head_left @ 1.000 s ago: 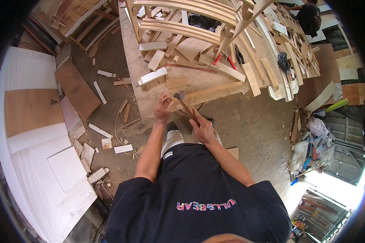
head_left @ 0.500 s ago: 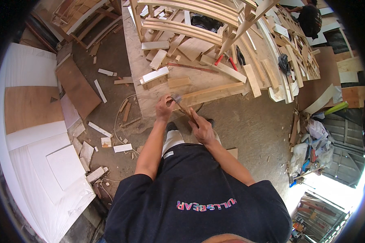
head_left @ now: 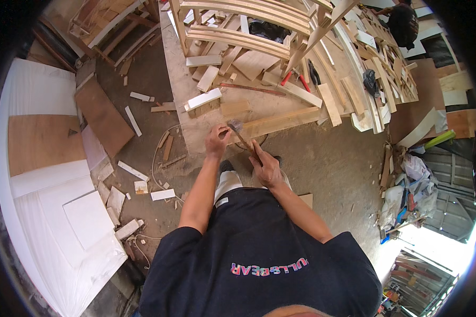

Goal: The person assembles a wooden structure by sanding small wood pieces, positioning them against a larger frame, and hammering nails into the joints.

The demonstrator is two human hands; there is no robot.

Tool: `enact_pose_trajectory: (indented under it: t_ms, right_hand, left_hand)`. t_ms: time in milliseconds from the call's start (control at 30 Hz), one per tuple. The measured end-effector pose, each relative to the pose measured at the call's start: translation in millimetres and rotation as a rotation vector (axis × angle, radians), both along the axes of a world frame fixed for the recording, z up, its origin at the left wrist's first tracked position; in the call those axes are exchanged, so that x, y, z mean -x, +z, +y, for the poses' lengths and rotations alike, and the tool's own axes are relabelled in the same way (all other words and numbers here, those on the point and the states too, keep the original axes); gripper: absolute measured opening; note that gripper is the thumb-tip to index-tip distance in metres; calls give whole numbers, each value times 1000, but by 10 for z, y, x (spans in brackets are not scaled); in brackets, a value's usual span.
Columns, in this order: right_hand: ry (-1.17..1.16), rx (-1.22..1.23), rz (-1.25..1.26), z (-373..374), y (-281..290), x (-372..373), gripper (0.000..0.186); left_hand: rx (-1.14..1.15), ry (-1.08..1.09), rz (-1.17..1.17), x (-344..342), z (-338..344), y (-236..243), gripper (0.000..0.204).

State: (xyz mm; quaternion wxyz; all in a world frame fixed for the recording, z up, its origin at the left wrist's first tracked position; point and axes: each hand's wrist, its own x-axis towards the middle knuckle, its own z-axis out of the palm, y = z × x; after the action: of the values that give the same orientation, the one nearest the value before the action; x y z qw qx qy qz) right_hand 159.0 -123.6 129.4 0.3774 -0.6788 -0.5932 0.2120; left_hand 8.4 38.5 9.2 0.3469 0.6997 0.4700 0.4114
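My right hand [head_left: 268, 168] is wrapped round the wooden handle of a hammer [head_left: 244, 140], which slants up and left to its head. The hammer head is beside the fingertips of my left hand [head_left: 216, 141], above the near edge of the plywood tabletop [head_left: 198, 124]. The fingers of my left hand are curled together in a pinch; whatever is in them is too small to make out. A long wooden strip [head_left: 285, 121] lies along the table edge just past the hammer, with a short wooden block [head_left: 235, 108] behind it.
A slatted wooden frame [head_left: 238, 39] stands on the table, with pliers with red handles [head_left: 304, 82] near it. Offcuts and a brown board [head_left: 104, 113] litter the floor at left, beside white-covered panels [head_left: 42, 211]. Another person [head_left: 403, 25] is at the far right.
The hammer head has shifted slightly right and up, and its outline is sharper. My left hand stays pinched close to it. The whole view has shifted slightly.
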Motion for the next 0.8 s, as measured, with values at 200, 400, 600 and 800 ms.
enact_pose_trajectory:
  t_ms: [200,400,600,800]
  right_hand:
    - [1,112,-49,57,-83,-29,60]
    - [-156,76,71,-22,218,-105,60]
    - [-348,235,193,-68,286,-379,59]
    - [-382,160,60,0,141,-762,59]
  left_hand:
    - [-34,19,52,3,-2,-77,41]
    - [50,-44,-62,-6,-5,-38,40]
    - [397,25,-386,167,38,496,34]
    - [373,102,-731,608,196,1067,33]
